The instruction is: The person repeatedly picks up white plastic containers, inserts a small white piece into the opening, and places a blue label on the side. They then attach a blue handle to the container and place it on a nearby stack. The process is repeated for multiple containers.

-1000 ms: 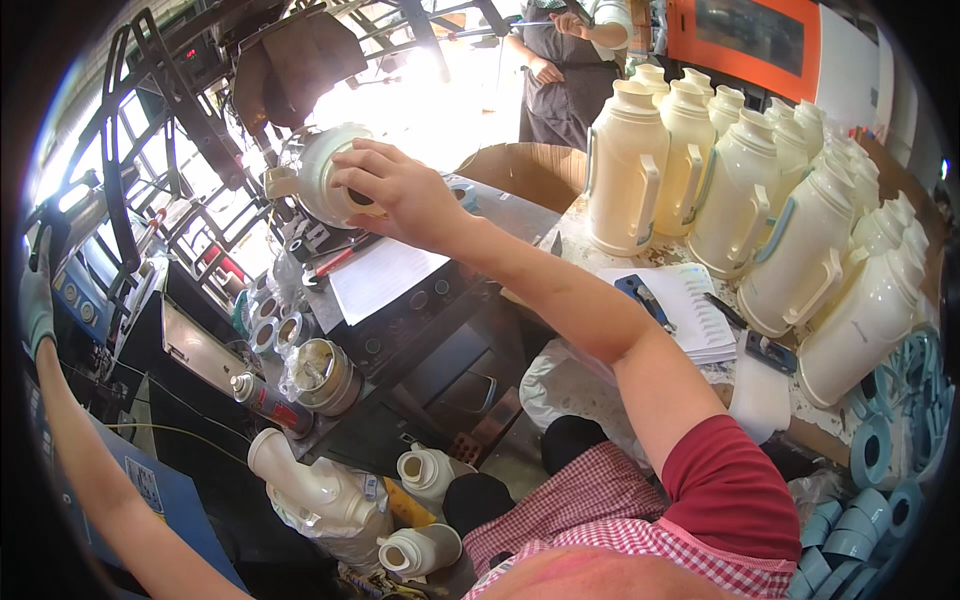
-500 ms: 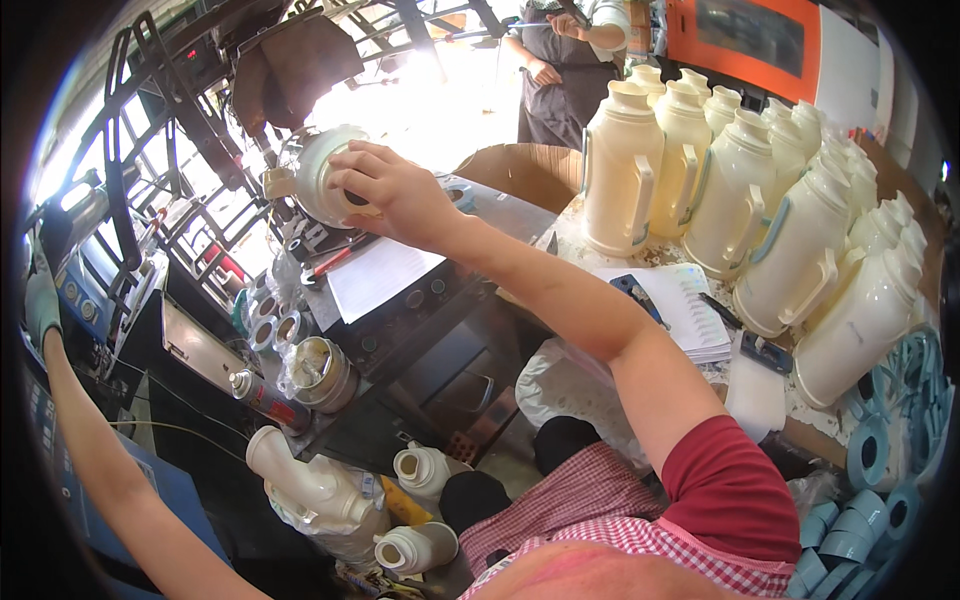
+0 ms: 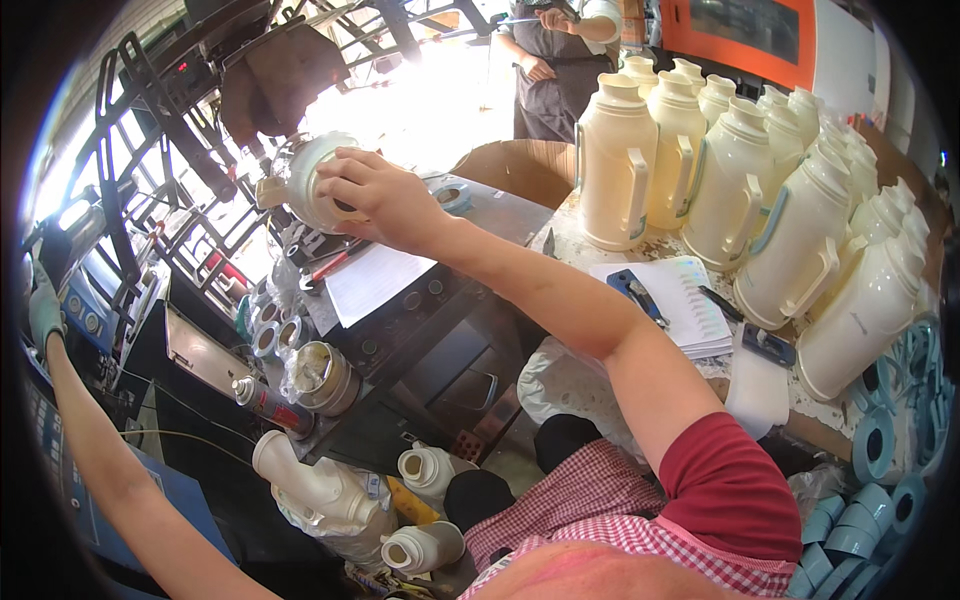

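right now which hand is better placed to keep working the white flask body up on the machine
Right. The right hand already grips the white flask body at the machine. The left hand, in a grey glove, is stretched far off to the left by the control panel, apart from it.

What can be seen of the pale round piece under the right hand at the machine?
The pale round piece is a cream, smooth, plastic-looking shell with a domed side, lying tilted against the dark machine frame. Strong backlight washes out its upper edge. The right hand rests on its near face, fingers spread across it; what supports it from behind is hidden. A white paper sheet lies just below.
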Tool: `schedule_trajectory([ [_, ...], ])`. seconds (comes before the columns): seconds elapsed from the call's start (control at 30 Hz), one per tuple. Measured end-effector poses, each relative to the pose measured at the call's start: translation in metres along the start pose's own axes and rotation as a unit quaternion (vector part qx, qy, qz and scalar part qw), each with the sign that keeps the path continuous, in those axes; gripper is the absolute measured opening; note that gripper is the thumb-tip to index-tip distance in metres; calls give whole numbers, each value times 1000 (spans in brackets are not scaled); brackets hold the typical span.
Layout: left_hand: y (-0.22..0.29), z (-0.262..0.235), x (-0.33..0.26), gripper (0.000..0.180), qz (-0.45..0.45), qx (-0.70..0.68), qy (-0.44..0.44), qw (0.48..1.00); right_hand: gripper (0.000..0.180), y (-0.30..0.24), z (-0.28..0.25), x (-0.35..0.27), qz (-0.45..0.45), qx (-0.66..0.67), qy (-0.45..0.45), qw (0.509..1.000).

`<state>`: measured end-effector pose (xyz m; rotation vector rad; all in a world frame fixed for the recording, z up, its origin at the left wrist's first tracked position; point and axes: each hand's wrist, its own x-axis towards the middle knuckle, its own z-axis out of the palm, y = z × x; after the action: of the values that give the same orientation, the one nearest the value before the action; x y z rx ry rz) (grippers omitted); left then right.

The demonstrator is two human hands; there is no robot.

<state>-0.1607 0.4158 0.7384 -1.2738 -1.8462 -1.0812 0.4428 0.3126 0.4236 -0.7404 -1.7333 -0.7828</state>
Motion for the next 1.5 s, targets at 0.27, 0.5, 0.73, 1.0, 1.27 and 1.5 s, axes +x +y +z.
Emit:
schedule_trajectory([
  [0.27,-11,21,20,88,-42,-58,-33,997,54,1,-2,0,6,8,-7,1000],
  [0.5,-23,37,36,88,-69,-94,-38,993,52,2,0,0,9,-26,-16,1000],
  [0.73,-34,31,33,88,-101,-157,-19,982,49,11,7,-5,-7,63,-22,998],
  [1.0,6,14,-65,79,-101,-278,9,955,47,3,-2,-3,39,38,-49,997],
  [1.27,-7,10,-80,83,-76,-244,-24,966,49,0,-1,-2,26,49,-47,997],
  [1.5,45,-5,-146,74,-104,-234,102,961,50,4,0,-1,-2,-17,-85,996],
])
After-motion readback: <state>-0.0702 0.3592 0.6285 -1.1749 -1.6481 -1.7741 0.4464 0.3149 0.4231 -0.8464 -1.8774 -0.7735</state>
